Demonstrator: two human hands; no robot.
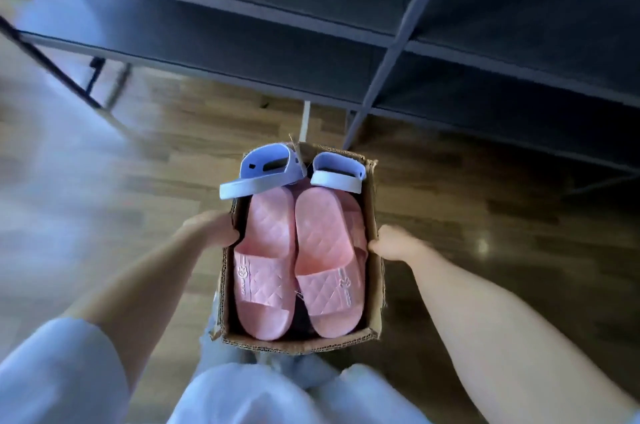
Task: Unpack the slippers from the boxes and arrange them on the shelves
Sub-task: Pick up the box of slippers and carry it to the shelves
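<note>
An open cardboard box (375, 250) hangs in front of me, above the wooden floor. My left hand (213, 227) grips its left wall and my right hand (391, 245) grips its right wall. Inside lie two pink quilted slippers side by side, the left one (265, 271) and the right one (329, 264), toes toward me. At the far end two light blue slippers stick up out of the box, one on the left (261, 169) and one on the right (337, 172). The dark shelves (242, 52) stand beyond the box.
The shelf unit has grey metal posts, one post (391, 56) slanting down just behind the box. Wooden floor (156, 153) spreads under the lowest tier. The left edge of the view is blurred and pale. My light trousers fill the bottom of the frame.
</note>
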